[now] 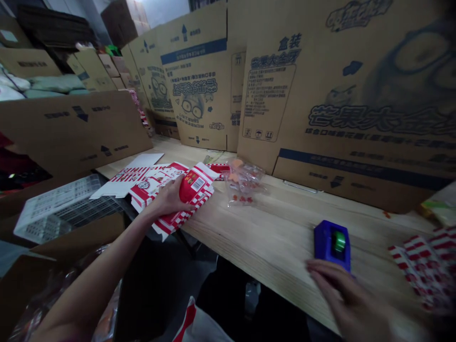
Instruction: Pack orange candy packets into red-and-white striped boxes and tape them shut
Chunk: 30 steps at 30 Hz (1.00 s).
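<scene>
My left hand (167,199) reaches out to a stack of flat red-and-white striped cartons (185,190) at the left end of the wooden table (278,237) and grips the top one, thumb on its printed face. My right hand (345,297) lies low at the table's near edge, fingers stretched flat and holding nothing. Just beyond its fingertips stands a blue tape dispenser (332,244) with a green roll. A clear plastic bag (244,183) with small orange pieces lies between the stack and the dispenser.
Large printed cardboard boxes (342,95) wall off the back of the table. More striped cartons (431,266) lie at the right edge. A white plastic crate (60,209) and brown cardboard sheets (71,128) sit off the table's left end.
</scene>
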Motion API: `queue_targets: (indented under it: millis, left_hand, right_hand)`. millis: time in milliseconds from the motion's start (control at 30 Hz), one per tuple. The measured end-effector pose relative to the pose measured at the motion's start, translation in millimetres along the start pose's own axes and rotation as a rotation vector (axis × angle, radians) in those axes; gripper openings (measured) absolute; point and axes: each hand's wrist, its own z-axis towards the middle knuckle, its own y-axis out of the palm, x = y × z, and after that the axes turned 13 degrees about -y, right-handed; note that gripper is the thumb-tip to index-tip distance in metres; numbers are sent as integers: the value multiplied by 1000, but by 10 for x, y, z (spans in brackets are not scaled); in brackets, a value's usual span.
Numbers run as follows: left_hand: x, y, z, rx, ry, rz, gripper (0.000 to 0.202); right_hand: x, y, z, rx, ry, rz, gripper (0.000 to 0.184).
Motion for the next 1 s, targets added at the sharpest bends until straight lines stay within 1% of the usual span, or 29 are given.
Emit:
queue_targets:
  millis: [33, 67, 133, 167, 200, 233, 267, 333, 400, 433, 467, 500, 567, 600, 633, 667, 700, 767, 867, 967, 1000]
  left_hand:
    - [100, -6, -154, 23, 79, -87, 118]
    - [209, 20, -318, 13, 138, -168, 119]
    - [443, 170, -649, -44, 224, -289, 123]
    - [560, 283, -805, -71, 272, -335, 125]
    - [672, 411, -946, -93, 325, -377, 125]
    - [777, 544, -1070, -100, 352, -420, 124]
    - [871, 672, -1173, -106, 360, -459, 122]
    - [1024, 885, -1313, -120, 336, -545, 119]
    - [1121, 1016, -1364, -157, 274, -661, 112]
    - [1150, 1054, -1363, -201, 243, -733, 103]
    - [1168, 1077, -1350, -277, 212, -814, 89]
    - [1179, 1092, -1330, -388, 176, -902, 73]
    - [1192, 1115, -1288, -648, 93, -1086, 42]
    - [1198, 1129, -1276, -754, 49, -1167, 34]
    - [1206, 1145, -1271, -815, 3, -1237, 30]
    - [1213, 1164, -1277, -825, -34, -1291, 29]
    - [1217, 1186, -1292, -809, -53, -1324, 29]
    - [1208, 1239, -1346, -801, -37, -1341, 29]
    - [1133, 1348, -1462, -863, -36, -1299, 30]
    - [1042, 1442, -1551, -878, -97, -1284, 32]
    - [1027, 1451, -1561, -882, -96, -1295, 32]
  right_hand:
    - [-12, 204, 23, -73, 111, 152, 24]
    - [-44, 410, 47, -129, 229, 346, 29]
    - [-145, 766, 91, -144, 402, 692, 49]
    - [-198, 894, 106, -135, 440, 797, 56]
    - [-243, 979, 114, -134, 456, 876, 59]
    - [-275, 1021, 112, -123, 466, 919, 59]
    - [-292, 1024, 98, -110, 475, 934, 56]
    - [-274, 936, 37, -75, 503, 907, 50]
    - [-200, 782, -58, -35, 553, 836, 44]
    - [-151, 701, -111, -12, 573, 797, 41]
    - [-98, 626, -161, 9, 590, 761, 38]
    - [-45, 562, -208, 27, 604, 733, 35]
    - [45, 472, -280, 51, 620, 701, 32]
    - [79, 445, -302, 55, 626, 698, 32]
    - [106, 429, -315, 58, 634, 699, 32]
    - [126, 420, -316, 63, 644, 702, 32]
    - [142, 414, -307, 77, 654, 706, 31]
    - [164, 403, -262, 141, 653, 716, 31]
    - [195, 384, -168, 217, 616, 704, 29]
    - [234, 376, -119, 194, 615, 675, 29]
    - [246, 375, -125, 186, 626, 674, 30]
